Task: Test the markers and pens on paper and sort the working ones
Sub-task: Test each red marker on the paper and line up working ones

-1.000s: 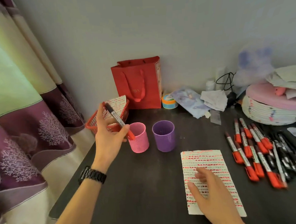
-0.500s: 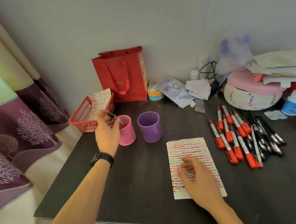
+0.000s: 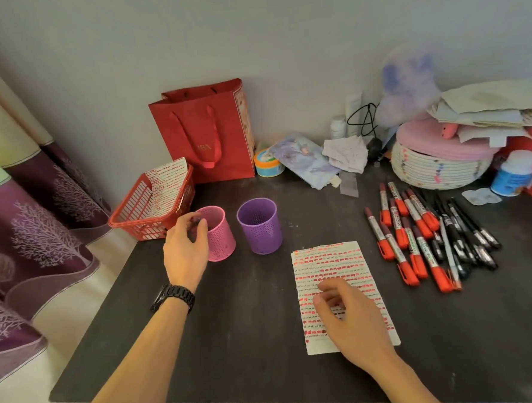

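1. My right hand (image 3: 349, 317) rests on the near half of the paper (image 3: 334, 268). Its fingers are loosely curled and hold nothing, and it hides part of the sheet's rows of red dashes.
2. Both forearms are cut off by the bottom edge, as is the near rim of the table (image 3: 236, 343).
3. Left of the paper and beyond it, my left hand (image 3: 183, 253), with a watch (image 3: 172, 297) on the wrist, has its fingertips bunched at the rim of the pink cup (image 3: 222, 240). There is a dark blur between them, and I cannot tell whether they pinch a marker or nothing.
4. My hand and the cup's wall hide its inside. The purple cup (image 3: 260, 226) stands just beside it, nearer the paper.
5. Right of the paper lie the red markers (image 3: 401, 243) and, further right, the black pens (image 3: 466, 239), overlapping. Their barrel labels are too small to read.
6. Far left of the paper, a red basket (image 3: 147, 211) overhangs the table edge and holds another dashed sheet.
7. Beyond the cups stands a red bag (image 3: 204, 133). Its gold lettering is half behind the handle, and only "BA" is legible.
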`<action>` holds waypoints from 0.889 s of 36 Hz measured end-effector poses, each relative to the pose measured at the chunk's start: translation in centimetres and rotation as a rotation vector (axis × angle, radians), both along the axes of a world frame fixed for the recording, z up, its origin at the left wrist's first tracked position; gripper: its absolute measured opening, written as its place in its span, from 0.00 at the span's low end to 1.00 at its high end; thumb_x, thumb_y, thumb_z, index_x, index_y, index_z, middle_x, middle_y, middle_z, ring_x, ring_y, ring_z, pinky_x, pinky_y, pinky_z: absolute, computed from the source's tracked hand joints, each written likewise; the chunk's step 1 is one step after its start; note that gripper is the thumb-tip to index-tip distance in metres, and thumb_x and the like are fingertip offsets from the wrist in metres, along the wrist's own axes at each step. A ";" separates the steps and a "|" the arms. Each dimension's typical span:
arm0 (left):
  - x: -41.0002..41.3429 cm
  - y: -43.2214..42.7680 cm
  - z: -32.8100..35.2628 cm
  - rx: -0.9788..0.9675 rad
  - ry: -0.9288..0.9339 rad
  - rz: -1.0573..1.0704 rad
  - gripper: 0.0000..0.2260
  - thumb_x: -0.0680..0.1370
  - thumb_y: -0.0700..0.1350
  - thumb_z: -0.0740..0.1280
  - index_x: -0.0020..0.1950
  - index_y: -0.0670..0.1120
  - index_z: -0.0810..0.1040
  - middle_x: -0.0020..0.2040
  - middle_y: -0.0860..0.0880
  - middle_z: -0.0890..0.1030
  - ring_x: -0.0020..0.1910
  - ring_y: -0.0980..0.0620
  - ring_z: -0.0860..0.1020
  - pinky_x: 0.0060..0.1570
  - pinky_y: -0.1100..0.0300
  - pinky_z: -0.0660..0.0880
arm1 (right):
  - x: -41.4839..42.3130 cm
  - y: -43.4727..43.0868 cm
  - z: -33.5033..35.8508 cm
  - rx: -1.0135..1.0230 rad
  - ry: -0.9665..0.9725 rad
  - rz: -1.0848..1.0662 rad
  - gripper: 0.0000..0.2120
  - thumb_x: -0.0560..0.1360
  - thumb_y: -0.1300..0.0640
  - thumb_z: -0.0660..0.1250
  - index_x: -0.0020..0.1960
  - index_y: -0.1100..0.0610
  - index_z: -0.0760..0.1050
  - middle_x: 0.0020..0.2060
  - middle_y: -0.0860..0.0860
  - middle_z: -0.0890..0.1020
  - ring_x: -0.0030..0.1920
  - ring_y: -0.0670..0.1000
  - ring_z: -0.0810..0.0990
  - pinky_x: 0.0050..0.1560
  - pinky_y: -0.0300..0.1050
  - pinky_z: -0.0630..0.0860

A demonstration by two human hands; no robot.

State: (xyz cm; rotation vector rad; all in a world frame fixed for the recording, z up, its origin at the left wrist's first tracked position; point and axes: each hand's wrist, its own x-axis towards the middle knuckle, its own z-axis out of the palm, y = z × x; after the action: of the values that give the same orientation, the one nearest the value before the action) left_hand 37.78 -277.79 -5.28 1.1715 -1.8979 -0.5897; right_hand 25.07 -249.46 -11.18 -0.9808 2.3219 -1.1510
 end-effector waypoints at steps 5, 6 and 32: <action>-0.2 0.0 -0.1 -0.027 0.017 0.010 0.11 0.82 0.51 0.66 0.64 0.53 0.78 0.61 0.49 0.81 0.54 0.55 0.77 0.50 0.61 0.73 | 0.0 -0.1 0.0 0.019 0.003 -0.006 0.11 0.78 0.41 0.66 0.59 0.36 0.69 0.53 0.33 0.77 0.51 0.36 0.78 0.53 0.30 0.73; -0.2 0.2 0.0 -0.034 0.037 0.003 0.10 0.82 0.51 0.66 0.63 0.54 0.77 0.60 0.50 0.82 0.54 0.55 0.77 0.50 0.62 0.73 | 0.0 -0.1 0.0 0.021 0.004 -0.006 0.11 0.78 0.41 0.66 0.59 0.36 0.69 0.53 0.33 0.77 0.51 0.36 0.78 0.54 0.30 0.73; 3.4 2.2 -2.9 0.320 -0.145 -0.205 0.10 0.76 0.56 0.73 0.50 0.56 0.74 0.40 0.50 0.83 0.29 0.55 0.82 0.31 0.64 0.76 | 0.2 0.2 0.4 -0.038 0.010 -0.004 0.10 0.79 0.46 0.68 0.60 0.42 0.74 0.51 0.37 0.80 0.49 0.37 0.79 0.52 0.33 0.74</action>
State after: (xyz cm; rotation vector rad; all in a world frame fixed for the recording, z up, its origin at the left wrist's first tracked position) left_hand 41.19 -275.58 -8.19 1.2538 -2.1173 -0.9719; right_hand 25.23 -249.24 -10.75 -0.9976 2.3190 -1.1990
